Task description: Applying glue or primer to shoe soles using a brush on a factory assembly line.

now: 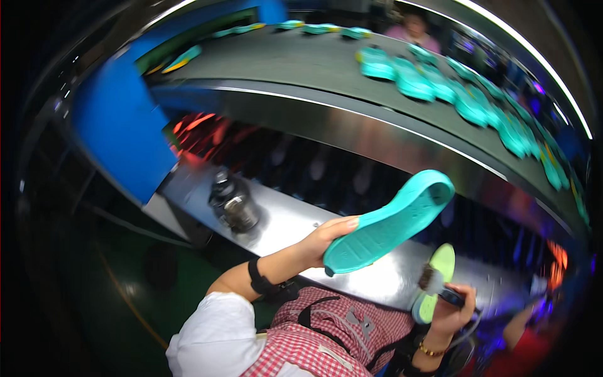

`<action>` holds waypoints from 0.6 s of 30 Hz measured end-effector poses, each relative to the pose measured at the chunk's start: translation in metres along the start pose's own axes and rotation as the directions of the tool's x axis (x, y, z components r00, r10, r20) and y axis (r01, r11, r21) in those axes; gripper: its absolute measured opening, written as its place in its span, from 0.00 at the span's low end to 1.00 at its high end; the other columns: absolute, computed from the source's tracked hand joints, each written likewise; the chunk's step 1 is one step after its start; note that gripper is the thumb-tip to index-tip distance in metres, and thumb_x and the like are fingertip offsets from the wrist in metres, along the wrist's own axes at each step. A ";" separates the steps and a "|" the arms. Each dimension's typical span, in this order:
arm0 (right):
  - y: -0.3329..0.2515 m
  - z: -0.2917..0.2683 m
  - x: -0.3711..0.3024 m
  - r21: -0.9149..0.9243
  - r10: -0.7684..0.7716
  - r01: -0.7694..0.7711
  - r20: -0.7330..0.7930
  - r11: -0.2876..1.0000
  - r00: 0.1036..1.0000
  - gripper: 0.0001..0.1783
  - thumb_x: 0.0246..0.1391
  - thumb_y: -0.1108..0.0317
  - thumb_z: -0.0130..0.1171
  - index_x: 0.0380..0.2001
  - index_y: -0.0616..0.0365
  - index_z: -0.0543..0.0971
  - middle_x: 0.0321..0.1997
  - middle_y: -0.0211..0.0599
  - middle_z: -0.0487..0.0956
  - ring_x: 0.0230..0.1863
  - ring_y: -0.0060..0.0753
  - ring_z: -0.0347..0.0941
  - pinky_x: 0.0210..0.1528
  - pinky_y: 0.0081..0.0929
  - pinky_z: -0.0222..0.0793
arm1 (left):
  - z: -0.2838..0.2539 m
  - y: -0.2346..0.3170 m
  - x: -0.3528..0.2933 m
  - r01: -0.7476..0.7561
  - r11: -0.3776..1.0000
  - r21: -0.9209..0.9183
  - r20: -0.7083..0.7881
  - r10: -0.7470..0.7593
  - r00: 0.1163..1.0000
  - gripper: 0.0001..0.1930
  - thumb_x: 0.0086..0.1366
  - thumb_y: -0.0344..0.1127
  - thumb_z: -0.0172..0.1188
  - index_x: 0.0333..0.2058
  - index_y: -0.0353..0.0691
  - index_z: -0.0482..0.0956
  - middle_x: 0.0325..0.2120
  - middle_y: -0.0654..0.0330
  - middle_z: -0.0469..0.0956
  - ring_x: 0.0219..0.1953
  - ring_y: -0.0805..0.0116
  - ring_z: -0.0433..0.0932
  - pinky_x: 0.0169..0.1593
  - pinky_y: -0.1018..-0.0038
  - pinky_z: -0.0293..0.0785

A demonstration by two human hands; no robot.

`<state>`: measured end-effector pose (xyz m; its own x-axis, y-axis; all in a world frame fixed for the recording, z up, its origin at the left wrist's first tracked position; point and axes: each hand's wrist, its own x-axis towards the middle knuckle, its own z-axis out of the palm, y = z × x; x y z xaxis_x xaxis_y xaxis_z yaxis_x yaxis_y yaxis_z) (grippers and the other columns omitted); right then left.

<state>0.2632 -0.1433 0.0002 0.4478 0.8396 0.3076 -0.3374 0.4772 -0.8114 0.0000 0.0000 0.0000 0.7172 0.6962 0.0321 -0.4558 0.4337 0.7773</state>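
My left hand [330, 235] grips a teal shoe sole [389, 226] by its lower left end, with the thumb along its edge. The sole is tilted, its far end raised toward the upper right, above the metal ledge. My right hand [455, 311] is closed round the dark handle of a brush [433, 281]. The brush head, with brown bristles, lies across a yellow-green sole-shaped piece [443, 261]. Whether that piece rests on the ledge or is held cannot be made out. A cord or hose hangs beside my right wrist.
A shiny metal ledge [282, 220] runs in front of me, with a dark bottle [232, 204] at its left. Beyond it, a conveyor belt [282, 60] carries several teal soles [411, 81]. A blue machine panel [119, 125] stands left. Another person [411, 31] is behind the belt; a red sleeve shows right.
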 end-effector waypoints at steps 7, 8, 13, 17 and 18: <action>0.021 0.000 0.002 0.134 0.194 -0.178 -0.118 0.975 0.974 0.16 0.57 0.58 0.43 0.29 0.57 0.75 0.28 0.37 0.78 0.27 0.29 0.73 0.30 0.23 0.69 | -0.015 0.157 -0.010 -0.425 0.897 -0.117 0.086 0.436 0.896 0.31 0.61 0.53 0.34 0.54 0.34 0.58 0.49 0.43 0.64 0.47 0.42 0.68 0.45 0.45 0.65; 0.016 -0.001 0.003 0.146 0.229 -0.211 -0.121 0.967 0.966 0.16 0.57 0.58 0.42 0.29 0.57 0.74 0.28 0.38 0.77 0.29 0.30 0.73 0.34 0.25 0.68 | -0.025 0.182 -0.006 -0.494 0.845 -0.203 0.024 0.509 0.860 0.31 0.61 0.53 0.33 0.54 0.34 0.57 0.50 0.43 0.63 0.49 0.42 0.66 0.47 0.45 0.63; 0.015 0.001 0.006 0.144 0.231 -0.206 -0.192 0.968 0.954 0.16 0.57 0.55 0.43 0.29 0.55 0.75 0.29 0.35 0.78 0.26 0.25 0.72 0.27 0.19 0.66 | -0.141 0.298 0.028 -0.937 0.082 -0.340 -0.728 0.607 0.318 0.44 0.56 0.67 0.32 0.60 0.41 0.32 0.61 0.53 0.42 0.62 0.53 0.46 0.59 0.49 0.48; 0.020 -0.026 0.009 0.155 0.297 -0.298 0.031 0.942 0.954 0.14 0.55 0.59 0.47 0.32 0.59 0.74 0.33 0.39 0.77 0.32 0.27 0.73 0.33 0.19 0.68 | -0.113 0.263 0.098 -0.621 0.730 0.287 -0.648 0.625 0.436 0.14 0.54 0.47 0.51 0.23 0.41 0.69 0.17 0.67 0.65 0.17 0.76 0.60 0.23 0.72 0.61; 0.023 -0.033 0.007 0.159 0.295 -0.299 0.049 0.941 0.954 0.14 0.55 0.59 0.47 0.32 0.59 0.74 0.33 0.39 0.77 0.32 0.27 0.73 0.33 0.19 0.68 | -0.096 0.245 0.109 -0.444 0.595 0.670 -0.377 0.788 0.487 0.14 0.54 0.45 0.53 0.28 0.38 0.72 0.23 0.62 0.71 0.22 0.71 0.68 0.28 0.69 0.67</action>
<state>0.2859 -0.1352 -0.0333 0.2877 0.9545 0.0784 -0.5830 0.2394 -0.7764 -0.0845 0.2372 0.1339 -0.2083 0.8965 0.3910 -0.2369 -0.4341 0.8692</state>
